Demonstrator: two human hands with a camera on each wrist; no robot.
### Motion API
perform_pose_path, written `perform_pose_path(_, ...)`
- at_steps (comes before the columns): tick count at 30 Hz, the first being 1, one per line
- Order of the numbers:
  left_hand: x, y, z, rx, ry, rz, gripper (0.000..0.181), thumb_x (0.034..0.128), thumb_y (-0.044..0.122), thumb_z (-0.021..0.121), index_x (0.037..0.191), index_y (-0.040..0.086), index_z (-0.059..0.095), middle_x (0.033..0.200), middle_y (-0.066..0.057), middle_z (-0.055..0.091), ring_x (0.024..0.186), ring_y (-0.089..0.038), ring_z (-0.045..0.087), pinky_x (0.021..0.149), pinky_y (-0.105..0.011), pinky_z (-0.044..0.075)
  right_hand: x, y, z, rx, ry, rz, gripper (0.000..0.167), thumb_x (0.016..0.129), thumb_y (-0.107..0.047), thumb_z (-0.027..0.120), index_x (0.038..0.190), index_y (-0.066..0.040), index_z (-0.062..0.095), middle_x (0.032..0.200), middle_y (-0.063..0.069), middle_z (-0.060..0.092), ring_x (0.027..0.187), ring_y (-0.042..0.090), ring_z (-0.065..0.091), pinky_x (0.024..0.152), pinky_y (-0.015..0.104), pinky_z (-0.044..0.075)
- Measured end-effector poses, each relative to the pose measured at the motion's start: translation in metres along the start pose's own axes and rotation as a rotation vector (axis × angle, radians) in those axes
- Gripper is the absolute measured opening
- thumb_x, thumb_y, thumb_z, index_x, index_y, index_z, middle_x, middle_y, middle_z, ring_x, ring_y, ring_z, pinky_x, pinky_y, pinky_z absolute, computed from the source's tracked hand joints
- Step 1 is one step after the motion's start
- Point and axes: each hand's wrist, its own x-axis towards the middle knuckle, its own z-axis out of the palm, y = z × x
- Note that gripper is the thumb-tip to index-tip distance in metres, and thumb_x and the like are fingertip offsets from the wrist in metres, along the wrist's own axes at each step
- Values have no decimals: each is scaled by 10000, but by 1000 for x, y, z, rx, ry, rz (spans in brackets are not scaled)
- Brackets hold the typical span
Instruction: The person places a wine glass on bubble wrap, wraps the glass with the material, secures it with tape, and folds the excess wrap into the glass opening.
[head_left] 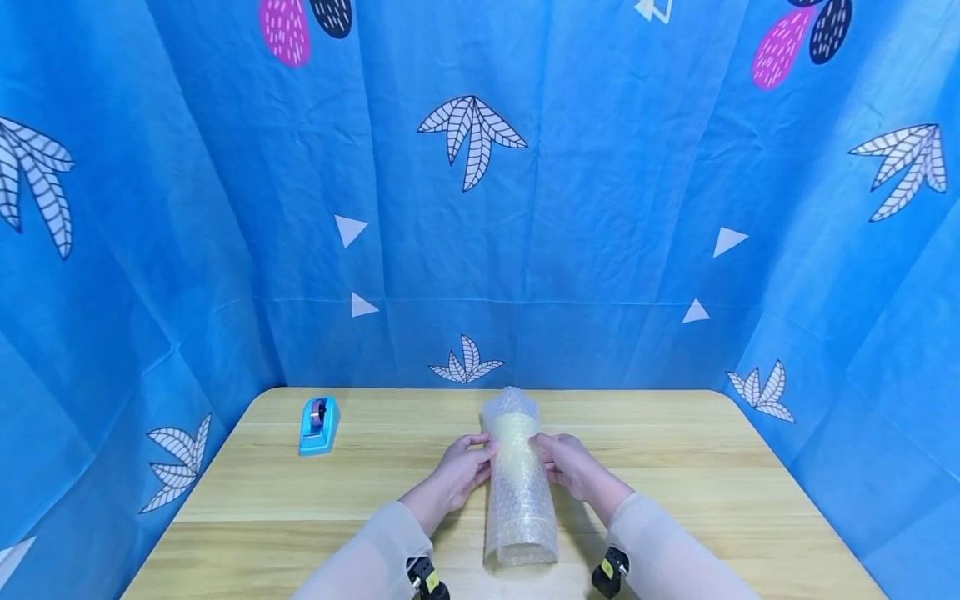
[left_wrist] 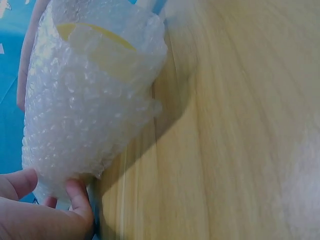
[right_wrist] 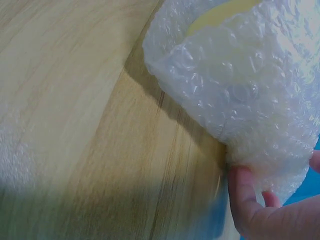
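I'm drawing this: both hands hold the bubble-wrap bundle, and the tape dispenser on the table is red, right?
The tape dispenser on the table is blue, not red: see the head view. The left hand and right hand do hold the bubble-wrap bundle.

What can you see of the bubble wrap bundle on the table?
The bundle is a long roll of clear, dimpled bubble wrap, with something yellow visible inside. It lies on the table, pointing away from the person, its near end apparently open. The left hand and right hand hold opposite sides, nearer the far end.
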Motion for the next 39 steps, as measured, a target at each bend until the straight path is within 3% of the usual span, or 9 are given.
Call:
perform_pose_path(6, -1, 0, 3, 38, 6, 15, 425, 977, 79, 624, 1356, -47, 480, 1079, -101, 599, 924, -162, 604, 821, -255, 538, 0, -1, -1, 0, -7, 1, 195, 897, -205, 609, 908, -50, 491, 714, -23, 416, 589, 73, 372, 604, 205, 408)
perform_pose_path(10, -2, -1, 3, 61, 25, 26, 420, 965, 42, 620, 1356, -44, 494, 1054, -88, 593, 874, -147, 588, 768, -229, 531, 0, -1, -1, 5, -13, 1, 209, 902, -203, 598, 844, -92, 432, 701, -31, 360, 596, 78, 350, 611, 213, 372)
perform_pose_path(18, -3, -2, 3, 53, 39, 39, 377, 952, 53, 657, 1292, -62, 540, 1129, -106, 601, 888, -139, 605, 790, -233, 547, 2, 1, -2, 36, -10, 5, 254, 909, -184, 591, 989, -45, 394, 757, 3, 344, 620, 105, 333, 594, 222, 344)
perform_pose_path(27, -4, 0, 1, 50, 40, 24, 388, 965, 50, 648, 1263, -164, 520, 1212, -191, 607, 971, -126, 627, 945, -306, 545, -1, 1, -3, 17, 15, 7, 317, 913, -181, 569, 1097, 25, 414, 872, 76, 443, 660, 125, 419, 620, 235, 430)
perform_pose_path(39, -4, 0, 1, 47, 36, 18, 434, 949, 57, 676, 1266, -188, 511, 1243, -255, 581, 1099, -269, 647, 989, -358, 524, -1, 0, -3, 12, 13, 17, 314, 861, -141, 561, 1097, 47, 475, 857, 80, 516, 658, 135, 469, 610, 230, 458)
